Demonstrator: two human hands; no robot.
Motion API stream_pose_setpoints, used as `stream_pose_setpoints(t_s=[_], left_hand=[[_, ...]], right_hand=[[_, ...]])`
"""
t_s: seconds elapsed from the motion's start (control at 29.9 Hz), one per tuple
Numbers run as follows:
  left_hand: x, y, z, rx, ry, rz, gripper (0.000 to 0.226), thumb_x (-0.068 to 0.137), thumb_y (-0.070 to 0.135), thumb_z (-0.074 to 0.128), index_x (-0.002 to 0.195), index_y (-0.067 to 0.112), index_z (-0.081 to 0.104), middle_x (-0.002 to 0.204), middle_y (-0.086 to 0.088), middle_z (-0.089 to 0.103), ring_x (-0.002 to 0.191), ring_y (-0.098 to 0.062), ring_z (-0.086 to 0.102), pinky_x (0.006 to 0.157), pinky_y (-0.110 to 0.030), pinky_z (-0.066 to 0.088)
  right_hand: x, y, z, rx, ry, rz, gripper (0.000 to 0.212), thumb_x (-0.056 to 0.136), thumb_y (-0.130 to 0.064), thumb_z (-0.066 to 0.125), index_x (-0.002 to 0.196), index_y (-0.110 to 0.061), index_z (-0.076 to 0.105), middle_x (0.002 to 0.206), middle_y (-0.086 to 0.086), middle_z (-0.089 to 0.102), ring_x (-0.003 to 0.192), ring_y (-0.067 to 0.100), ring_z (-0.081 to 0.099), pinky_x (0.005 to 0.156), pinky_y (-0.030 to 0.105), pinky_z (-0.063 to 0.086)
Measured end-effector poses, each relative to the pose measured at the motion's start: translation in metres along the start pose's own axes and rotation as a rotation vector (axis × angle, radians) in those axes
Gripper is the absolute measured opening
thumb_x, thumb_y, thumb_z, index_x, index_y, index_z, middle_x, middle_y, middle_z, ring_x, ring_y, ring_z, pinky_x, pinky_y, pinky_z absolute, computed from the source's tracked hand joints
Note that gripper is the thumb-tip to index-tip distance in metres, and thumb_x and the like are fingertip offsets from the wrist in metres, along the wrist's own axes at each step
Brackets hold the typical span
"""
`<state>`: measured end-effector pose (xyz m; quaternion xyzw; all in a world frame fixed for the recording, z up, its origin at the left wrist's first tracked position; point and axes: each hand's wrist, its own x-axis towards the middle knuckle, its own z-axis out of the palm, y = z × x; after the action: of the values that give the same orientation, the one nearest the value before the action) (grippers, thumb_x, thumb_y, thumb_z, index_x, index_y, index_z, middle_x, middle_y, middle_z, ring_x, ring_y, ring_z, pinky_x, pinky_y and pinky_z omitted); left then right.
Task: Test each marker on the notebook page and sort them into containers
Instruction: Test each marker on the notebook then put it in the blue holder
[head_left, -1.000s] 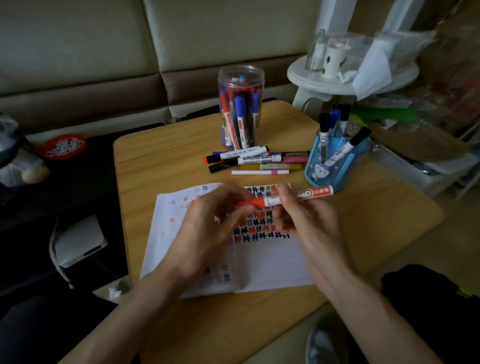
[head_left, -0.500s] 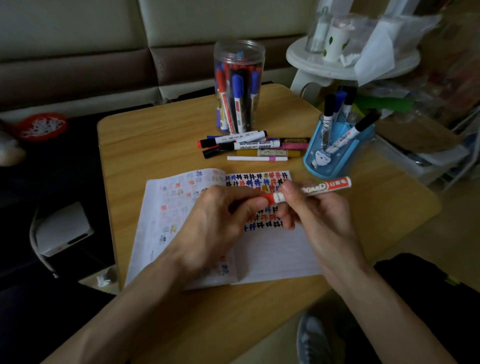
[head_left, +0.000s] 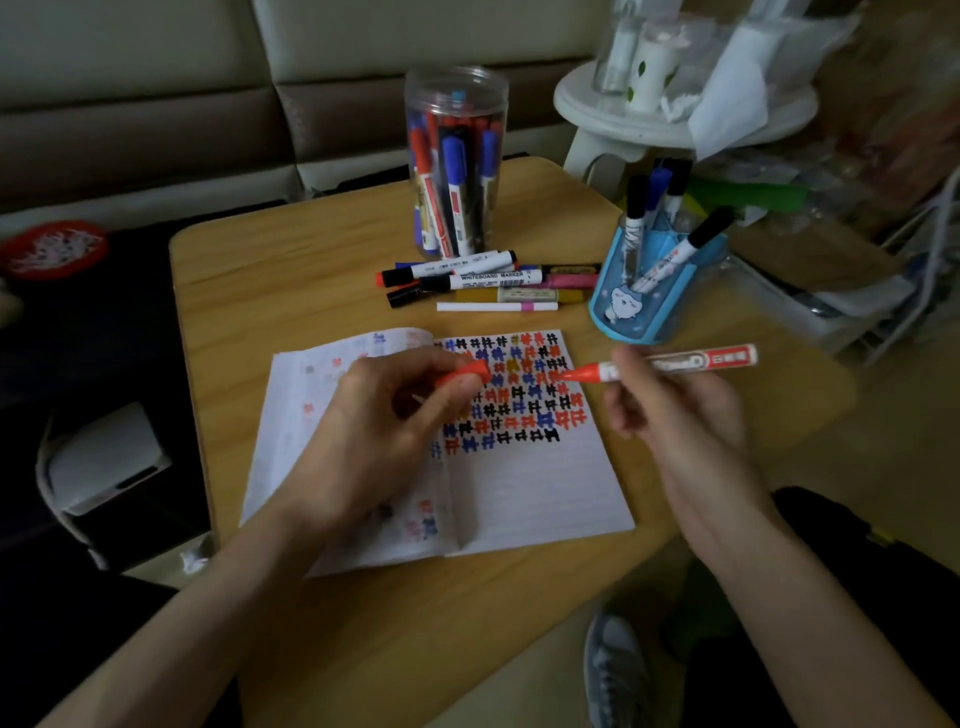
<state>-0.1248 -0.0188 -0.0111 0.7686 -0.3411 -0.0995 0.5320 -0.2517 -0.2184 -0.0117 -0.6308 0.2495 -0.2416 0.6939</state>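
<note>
Here the red marker (head_left: 691, 359) is uncapped and lies almost level in the air, its tip pointing left over the right edge of the notebook (head_left: 545, 488); whether it touches the paper cannot be told. The right hand (head_left: 670, 410) grips its barrel, fingers curled round it, while the left hand (head_left: 384, 415) pinches the red cap (head_left: 467, 373) above the middle of the page. The notebook lies open on the counter (head_left: 291, 291), and the upper half of its right page is crowded with rows of marks (head_left: 519, 395) in black, blue and red, with the lined lower half bare, so a good many markers seem to have had their test. Beyond it, a handful of loose markers (head_left: 483, 280) lie side by side, apparently waiting. Behind those stands a clear jar (head_left: 456, 161) packed with markers, and to the right a blue holder (head_left: 649, 306) carries a few more, caps up. By this reckoning the sorting is well along: this marker wants its stroke, recapping and a container, then the loose ones follow.
</note>
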Motion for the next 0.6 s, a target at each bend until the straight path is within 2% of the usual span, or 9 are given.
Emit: stream_pose_setpoints(t_s=[0.07, 0.2, 0.3, 0.37, 0.5, 0.6], left_hand=[[-0.002, -0.001, 0.004, 0.028, -0.007, 0.009, 0.036, 0.09, 0.044, 0.059, 0.113, 0.022, 0.074, 0.098, 0.013, 0.075, 0.093, -0.004, 0.071, 0.081, -0.026, 0.059], [-0.002, -0.004, 0.007, 0.095, 0.004, 0.011, 0.036, 0.09, 0.047, 0.058, 0.115, 0.027, 0.073, 0.098, 0.019, 0.072, 0.092, 0.002, 0.068, 0.079, -0.024, 0.058], [0.002, -0.01, 0.009, 0.154, 0.026, 0.004, 0.029, 0.092, 0.044, 0.061, 0.114, 0.03, 0.073, 0.096, 0.022, 0.071, 0.09, 0.004, 0.067, 0.078, -0.024, 0.056], [0.003, -0.013, 0.01, 0.198, 0.028, 0.003, 0.027, 0.094, 0.043, 0.063, 0.115, 0.031, 0.073, 0.095, 0.024, 0.07, 0.089, 0.006, 0.066, 0.077, -0.021, 0.055], [0.003, -0.016, 0.01, 0.231, 0.032, 0.009, 0.03, 0.093, 0.047, 0.062, 0.116, 0.032, 0.073, 0.094, 0.024, 0.07, 0.088, 0.005, 0.066, 0.075, -0.02, 0.054], [0.004, -0.016, 0.011, 0.241, 0.032, 0.007, 0.03, 0.094, 0.047, 0.061, 0.117, 0.032, 0.072, 0.095, 0.024, 0.069, 0.089, 0.005, 0.066, 0.076, -0.021, 0.054]], right_hand=[[0.002, 0.007, 0.001, -0.077, -0.003, 0.004, 0.014, 0.09, -0.023, 0.077, 0.094, -0.011, 0.071, 0.075, -0.006, 0.07, 0.069, 0.005, 0.064, 0.064, 0.018, 0.052], [0.005, 0.015, -0.002, -0.195, 0.065, -0.008, 0.009, 0.09, -0.015, 0.078, 0.097, -0.013, 0.074, 0.088, -0.007, 0.079, 0.086, 0.004, 0.074, 0.068, 0.014, 0.054], [0.007, 0.018, -0.005, -0.252, 0.073, -0.032, 0.005, 0.093, -0.017, 0.074, 0.09, -0.014, 0.073, 0.078, -0.01, 0.077, 0.074, -0.001, 0.072, 0.059, 0.01, 0.05], [0.007, 0.021, -0.007, -0.284, 0.056, -0.064, 0.01, 0.095, -0.018, 0.072, 0.086, -0.014, 0.071, 0.072, -0.011, 0.074, 0.069, -0.001, 0.069, 0.058, 0.012, 0.049], [0.005, 0.028, -0.008, -0.316, 0.026, -0.133, 0.005, 0.094, -0.017, 0.072, 0.091, -0.013, 0.071, 0.083, -0.001, 0.077, 0.079, 0.01, 0.074, 0.066, 0.019, 0.056], [0.006, 0.032, -0.01, -0.325, 0.02, -0.153, 0.004, 0.093, -0.017, 0.073, 0.092, -0.013, 0.072, 0.084, 0.0, 0.077, 0.082, 0.015, 0.074, 0.07, 0.026, 0.06]])
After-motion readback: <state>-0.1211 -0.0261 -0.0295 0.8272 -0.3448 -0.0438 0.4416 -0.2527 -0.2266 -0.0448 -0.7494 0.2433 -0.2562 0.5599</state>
